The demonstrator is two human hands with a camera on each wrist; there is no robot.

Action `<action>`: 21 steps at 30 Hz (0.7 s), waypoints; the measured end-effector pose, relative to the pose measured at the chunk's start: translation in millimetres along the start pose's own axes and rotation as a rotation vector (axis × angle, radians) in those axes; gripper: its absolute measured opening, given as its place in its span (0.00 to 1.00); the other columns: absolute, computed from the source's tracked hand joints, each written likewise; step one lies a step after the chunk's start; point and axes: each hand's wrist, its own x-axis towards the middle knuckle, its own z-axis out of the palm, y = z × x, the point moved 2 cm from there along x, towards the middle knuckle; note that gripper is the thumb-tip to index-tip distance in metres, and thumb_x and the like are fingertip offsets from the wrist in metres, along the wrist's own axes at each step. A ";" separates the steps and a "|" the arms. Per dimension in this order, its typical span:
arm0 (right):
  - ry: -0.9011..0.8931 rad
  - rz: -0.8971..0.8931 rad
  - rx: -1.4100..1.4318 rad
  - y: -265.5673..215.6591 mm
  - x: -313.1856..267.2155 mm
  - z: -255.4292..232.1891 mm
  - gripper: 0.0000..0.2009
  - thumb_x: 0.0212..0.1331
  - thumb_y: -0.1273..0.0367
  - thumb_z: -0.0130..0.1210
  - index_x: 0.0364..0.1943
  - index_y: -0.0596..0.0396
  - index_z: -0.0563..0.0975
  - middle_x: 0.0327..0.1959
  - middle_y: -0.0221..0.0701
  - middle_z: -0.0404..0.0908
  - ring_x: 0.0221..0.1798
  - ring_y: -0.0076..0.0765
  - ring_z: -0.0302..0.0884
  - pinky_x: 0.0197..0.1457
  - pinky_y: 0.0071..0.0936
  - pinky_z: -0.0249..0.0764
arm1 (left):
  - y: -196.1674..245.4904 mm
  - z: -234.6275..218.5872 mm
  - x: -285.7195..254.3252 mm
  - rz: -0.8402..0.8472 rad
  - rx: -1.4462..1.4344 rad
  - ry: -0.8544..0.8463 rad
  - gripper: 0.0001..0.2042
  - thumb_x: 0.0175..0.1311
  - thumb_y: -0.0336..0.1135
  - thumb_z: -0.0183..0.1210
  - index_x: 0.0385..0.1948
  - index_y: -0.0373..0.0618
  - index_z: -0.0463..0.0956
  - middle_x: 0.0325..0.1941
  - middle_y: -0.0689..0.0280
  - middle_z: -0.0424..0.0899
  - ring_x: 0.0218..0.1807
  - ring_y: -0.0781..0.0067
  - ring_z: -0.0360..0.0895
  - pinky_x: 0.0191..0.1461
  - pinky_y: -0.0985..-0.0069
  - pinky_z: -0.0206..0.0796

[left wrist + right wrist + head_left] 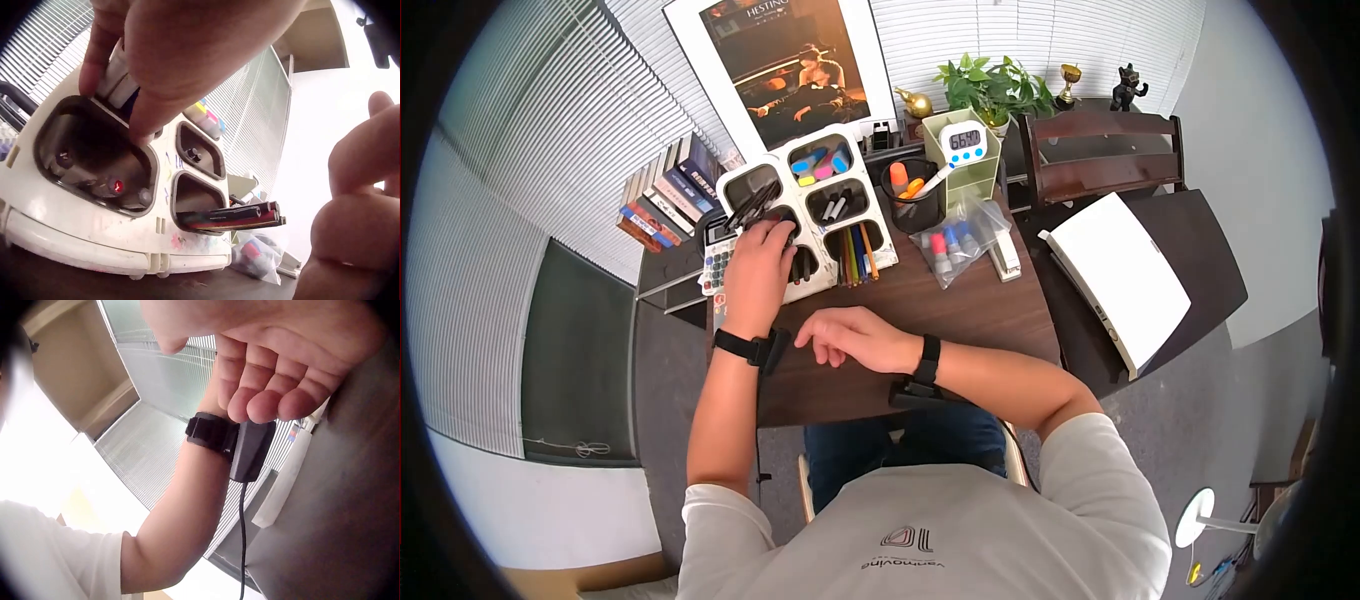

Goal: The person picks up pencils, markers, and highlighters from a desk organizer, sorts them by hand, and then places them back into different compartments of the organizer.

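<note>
My left hand [757,272] reaches over the left side of a white desk organizer [81,240], fingers bent down into a middle compartment. In the left wrist view, thumb and fingers stand on either side of a whitish item [115,78] there; I cannot tell whether they grip it. Black pens [752,205] stick up just beyond the fingers. The compartment nearest that hand holds several dark pens, one with a red end [117,186]. Colored pencils [858,262] lean from the front right compartment. My right hand [860,338] hangs loosely curled over the desk, holding nothing.
Right of the organizer stand a black mesh pen cup [915,212], a green holder [978,185] with a timer [964,142], a bag of bottles [962,240] and a white stapler [1006,255]. Books [670,195] and a calculator [718,262] sit at left. A framed poster [790,75] stands behind.
</note>
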 end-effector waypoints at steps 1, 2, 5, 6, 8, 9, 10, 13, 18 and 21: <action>0.000 -0.002 -0.004 0.7 -0.7 0.4 0.20 0.81 0.54 0.42 0.49 0.54 0.81 0.30 0.25 0.78 0.32 0.19 0.73 0.37 0.21 0.72 | 0.9 -0.7 -0.1 -0.002 -0.017 -0.009 0.18 0.61 0.26 0.65 0.54 0.46 0.81 0.53 0.57 0.84 0.54 0.49 0.80 0.57 0.62 0.74; -0.001 0.002 0.000 1.8 -1.5 0.8 0.20 0.81 0.54 0.42 0.49 0.54 0.81 0.30 0.25 0.78 0.32 0.19 0.73 0.37 0.21 0.72 | -0.1 -0.9 -2.1 -0.007 -0.018 -0.013 0.18 0.61 0.26 0.65 0.54 0.46 0.81 0.53 0.57 0.84 0.54 0.49 0.80 0.57 0.62 0.74; -0.012 0.006 0.005 0.7 0.1 -0.1 0.21 0.81 0.54 0.42 0.49 0.54 0.81 0.30 0.25 0.78 0.32 0.19 0.73 0.37 0.20 0.72 | -7.5 -8.2 -6.3 0.016 -0.099 0.073 0.16 0.62 0.23 0.64 0.52 0.43 0.82 0.55 0.55 0.85 0.53 0.49 0.83 0.55 0.63 0.76; -0.021 0.019 -0.007 -2.1 -1.2 0.4 0.21 0.81 0.54 0.41 0.50 0.55 0.81 0.31 0.26 0.79 0.33 0.19 0.73 0.39 0.20 0.72 | -8.8 -10.9 -10.0 0.014 -0.099 0.072 0.16 0.62 0.23 0.64 0.52 0.43 0.82 0.55 0.55 0.85 0.53 0.49 0.83 0.55 0.63 0.76; -0.025 0.034 -0.016 -2.2 -1.9 0.3 0.22 0.81 0.54 0.40 0.52 0.56 0.81 0.32 0.27 0.79 0.34 0.19 0.73 0.41 0.21 0.72 | -8.3 -19.7 -20.5 -0.032 -0.156 0.159 0.17 0.62 0.24 0.65 0.53 0.46 0.82 0.56 0.55 0.85 0.55 0.49 0.82 0.58 0.65 0.76; -0.021 0.033 -0.006 -1.0 -1.6 0.2 0.21 0.81 0.54 0.41 0.52 0.56 0.81 0.32 0.26 0.79 0.34 0.19 0.74 0.41 0.20 0.72 | -3.1 -27.3 -29.0 -0.082 -0.158 0.202 0.16 0.63 0.23 0.64 0.54 0.43 0.82 0.56 0.54 0.85 0.56 0.51 0.84 0.59 0.65 0.75; -0.016 0.032 0.003 -0.4 -0.8 -0.5 0.21 0.81 0.55 0.42 0.52 0.55 0.81 0.32 0.26 0.79 0.34 0.19 0.74 0.40 0.20 0.72 | -1.0 -26.9 -43.6 -0.080 -0.159 0.198 0.16 0.63 0.23 0.64 0.54 0.43 0.82 0.56 0.54 0.85 0.56 0.51 0.84 0.59 0.65 0.75; -0.013 0.127 0.026 1.1 1.4 -0.8 0.17 0.79 0.57 0.48 0.53 0.55 0.80 0.34 0.26 0.80 0.36 0.19 0.75 0.42 0.20 0.75 | 4.3 -31.7 -95.7 -0.457 -0.546 0.548 0.14 0.70 0.23 0.59 0.56 0.36 0.79 0.54 0.55 0.86 0.50 0.64 0.86 0.48 0.71 0.80; 0.073 0.064 -0.156 3.5 0.5 13.1 0.18 0.72 0.58 0.60 0.55 0.57 0.79 0.43 0.29 0.82 0.40 0.23 0.79 0.45 0.24 0.78 | 50.0 -5.2 -153.5 -0.979 -1.567 0.622 0.17 0.78 0.31 0.55 0.64 0.38 0.70 0.53 0.59 0.84 0.47 0.74 0.85 0.42 0.83 0.81; 0.054 -0.058 -0.263 11.5 3.5 9.8 0.25 0.69 0.59 0.63 0.64 0.56 0.74 0.57 0.32 0.79 0.53 0.23 0.78 0.54 0.27 0.79 | 57.3 18.1 -174.4 -1.160 -1.873 0.438 0.15 0.79 0.37 0.54 0.60 0.42 0.72 0.55 0.62 0.83 0.53 0.75 0.83 0.48 0.78 0.81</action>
